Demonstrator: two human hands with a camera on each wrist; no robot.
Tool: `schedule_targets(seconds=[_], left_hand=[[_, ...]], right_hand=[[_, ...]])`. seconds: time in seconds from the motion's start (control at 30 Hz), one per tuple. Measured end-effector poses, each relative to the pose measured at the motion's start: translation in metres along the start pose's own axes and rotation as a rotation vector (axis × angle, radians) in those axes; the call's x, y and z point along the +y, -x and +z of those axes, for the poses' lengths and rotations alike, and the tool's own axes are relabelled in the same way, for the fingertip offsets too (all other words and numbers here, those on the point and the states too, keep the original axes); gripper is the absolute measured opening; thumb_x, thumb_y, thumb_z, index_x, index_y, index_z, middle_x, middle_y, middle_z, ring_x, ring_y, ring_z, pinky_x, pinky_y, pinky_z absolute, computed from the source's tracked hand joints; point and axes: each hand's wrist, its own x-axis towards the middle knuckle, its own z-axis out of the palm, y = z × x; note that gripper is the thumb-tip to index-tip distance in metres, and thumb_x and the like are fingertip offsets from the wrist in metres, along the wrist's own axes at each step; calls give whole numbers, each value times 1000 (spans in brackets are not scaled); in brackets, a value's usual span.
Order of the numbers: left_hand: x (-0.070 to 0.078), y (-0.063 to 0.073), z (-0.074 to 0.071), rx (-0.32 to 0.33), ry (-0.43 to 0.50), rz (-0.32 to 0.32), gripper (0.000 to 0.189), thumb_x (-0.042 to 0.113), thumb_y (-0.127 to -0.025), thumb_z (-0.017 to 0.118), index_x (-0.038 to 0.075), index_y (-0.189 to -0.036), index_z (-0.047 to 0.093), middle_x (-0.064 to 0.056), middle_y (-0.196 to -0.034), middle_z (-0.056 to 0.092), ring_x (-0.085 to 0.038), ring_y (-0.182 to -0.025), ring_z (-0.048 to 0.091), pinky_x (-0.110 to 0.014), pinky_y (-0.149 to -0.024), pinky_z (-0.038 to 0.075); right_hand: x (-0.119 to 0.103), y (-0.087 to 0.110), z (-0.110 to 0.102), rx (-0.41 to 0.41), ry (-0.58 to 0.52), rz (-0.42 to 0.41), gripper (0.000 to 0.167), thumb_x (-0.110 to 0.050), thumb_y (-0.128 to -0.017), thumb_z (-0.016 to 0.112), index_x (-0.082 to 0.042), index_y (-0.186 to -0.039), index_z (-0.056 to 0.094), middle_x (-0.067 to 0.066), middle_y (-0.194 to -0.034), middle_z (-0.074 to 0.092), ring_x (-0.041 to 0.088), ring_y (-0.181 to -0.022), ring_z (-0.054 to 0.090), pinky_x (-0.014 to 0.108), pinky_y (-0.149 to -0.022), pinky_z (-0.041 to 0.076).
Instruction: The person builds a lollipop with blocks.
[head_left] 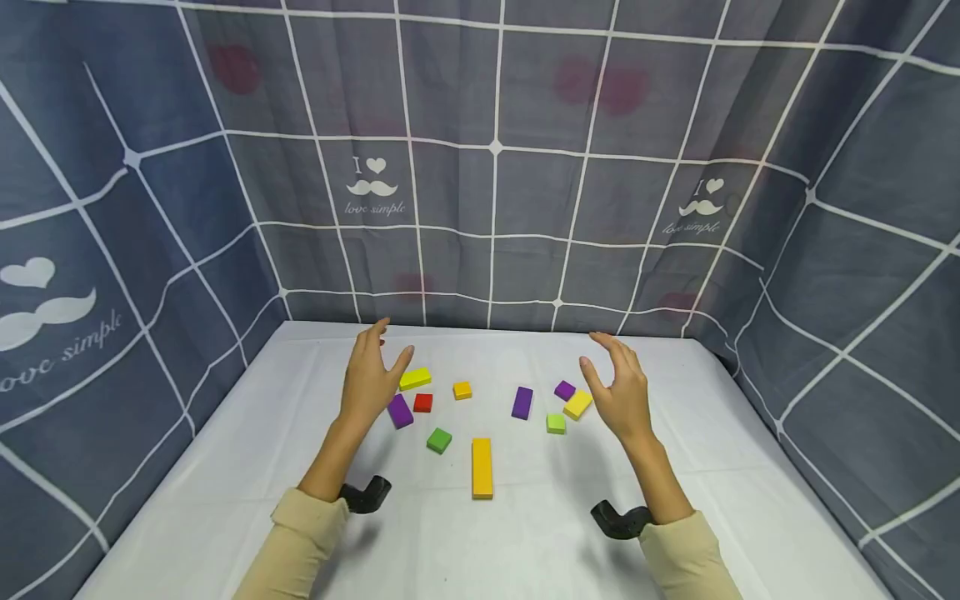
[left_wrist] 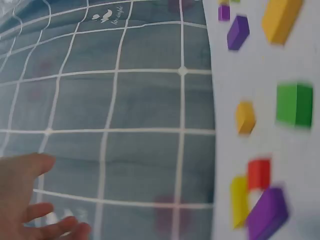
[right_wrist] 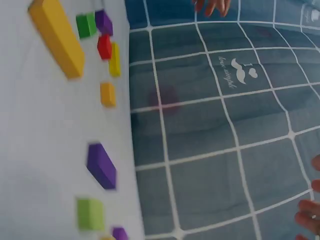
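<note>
My left hand (head_left: 367, 379) is raised over the left part of the white table, fingers relaxed and thumb spread, holding nothing. Nearest to it in the head view are a yellow block (head_left: 415, 379), a purple block (head_left: 401, 412) and a red block (head_left: 423, 403). On the other side my right hand (head_left: 624, 396) hovers with its thumb apart from loosely bent fingers, also holding nothing. Beside it lie a yellow block (head_left: 577, 405), a small purple block (head_left: 565, 389) and a light green block (head_left: 556, 423). In the left wrist view, the left hand (left_wrist: 35, 205) shows against the curtain.
Between the hands lie a long orange-yellow block (head_left: 482, 469), a green block (head_left: 439, 440), a small orange block (head_left: 462, 390) and a purple block (head_left: 522, 402). A grey checked curtain (head_left: 450, 192) encloses the white table (head_left: 420, 542) at the back and sides.
</note>
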Motion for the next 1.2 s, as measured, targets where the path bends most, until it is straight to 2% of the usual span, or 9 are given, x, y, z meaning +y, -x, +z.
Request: schedule_targets(seconds=[0.13, 0.27, 0.43, 0.57, 0.7, 0.8, 1.0, 1.1, 1.2], left_hand=[[-6, 1, 33, 64, 163, -70, 48, 22, -89, 62, 0, -129, 47, -18, -115, 52, -29, -99, 54, -42, -85, 47], [-14, 3, 67, 81, 239, -92, 41, 18, -88, 64, -2, -123, 54, -20, -107, 56, -32, -92, 57, -41, -82, 49], [-23, 7, 101, 44, 259, -115, 37, 14, -86, 66, -3, -119, 58, -19, -101, 58, -32, -88, 59, -39, -77, 51], [-27, 10, 119, -58, 231, -123, 39, 15, -86, 66, -5, -119, 58, -20, -100, 58, -30, -87, 60, -37, -75, 53], [-31, 12, 129, -196, 165, -122, 41, 15, -86, 65, -6, -121, 56, -22, -106, 58, -29, -88, 60, -35, -74, 54], [-33, 14, 131, -267, 97, -123, 41, 14, -86, 66, -6, -120, 57, -21, -106, 59, -26, -85, 59, -34, -73, 53], [-38, 17, 132, -332, -9, -86, 42, 12, -81, 71, -4, -118, 60, -9, -80, 56, -18, -71, 49, -29, -62, 47], [-39, 17, 132, -347, -46, -35, 41, 11, -80, 71, -6, -116, 60, -8, -78, 55, -17, -70, 48, -28, -62, 46], [-38, 18, 131, -361, -74, -24, 39, 10, -80, 71, -7, -114, 61, -10, -82, 58, -18, -72, 49, -29, -66, 48]], right_hand=[[-3, 16, 22, 62, -114, 21, 38, -13, -85, 65, -4, -121, 58, 11, -117, 60, 28, -112, 52, 46, -93, 42], [-8, 36, 48, 14, -209, 34, 41, -12, -85, 65, -3, -124, 56, 9, -117, 61, 25, -109, 55, 37, -93, 44], [-13, 59, 80, -116, -333, 73, 48, -16, -85, 67, -6, -130, 51, 6, -121, 59, 24, -111, 55, 36, -97, 42], [-14, 76, 98, -222, -417, 113, 52, -19, -85, 68, -10, -133, 49, 7, -125, 57, 25, -113, 54, 43, -97, 41], [-10, 91, 107, -353, -452, 140, 60, -21, -84, 69, -9, -137, 44, 9, -129, 53, 24, -116, 50, 42, -98, 40], [-8, 99, 110, -464, -460, 171, 67, -25, -82, 71, -6, -139, 40, 7, -133, 50, 22, -121, 47, 39, -101, 38], [-7, 105, 109, -689, -394, 230, 82, -43, -78, 71, -8, -143, 35, 0, -141, 42, 21, -130, 36, 42, -107, 29], [-7, 107, 107, -765, -324, 214, 87, -50, -75, 70, -11, -144, 33, 0, -143, 39, 23, -132, 32, 45, -107, 27], [-8, 108, 105, -811, -272, 178, 93, -55, -71, 71, -12, -144, 33, 2, -144, 37, 24, -132, 31, 46, -107, 27]])
